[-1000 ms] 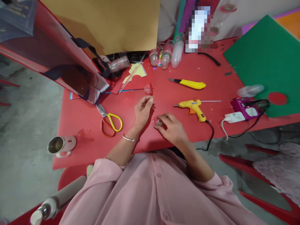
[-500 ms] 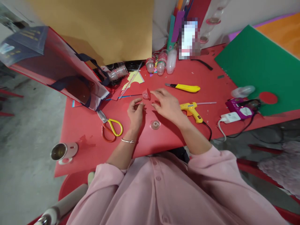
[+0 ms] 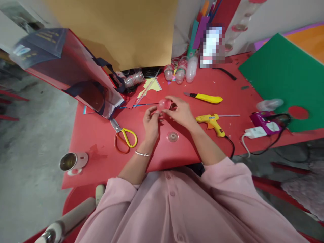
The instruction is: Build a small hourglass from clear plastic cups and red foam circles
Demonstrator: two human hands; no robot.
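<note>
My right hand point(image 3: 180, 112) grips a small clear plastic cup point(image 3: 164, 104) with a red tint, thumb below and fingers above. The cup is tipped on its side, its rounded end toward the left. My left hand point(image 3: 151, 120) has its fingers curled, and its thumb and fingertips meet the cup's left edge. On the red tabletop below the hands rests a round clear plastic piece point(image 3: 172, 136). A yellow glue gun point(image 3: 209, 120) with a clear stick lies right of my right hand. Beyond it is a yellow utility knife point(image 3: 206, 98).
Scissors point(image 3: 124, 136) and a metal mug point(image 3: 73, 162) are on the left, near a gift bag point(image 3: 76, 74). Several stacked clear cups point(image 3: 180, 71) stand behind paper scraps point(image 3: 153, 85). A purple power strip point(image 3: 265, 124) and green board point(image 3: 280, 74) occupy the right.
The cup has turned in my hands, its red disc now facing away and its rounded side showing. My right fingers have closed around it, and my left hand has come up against it.
</note>
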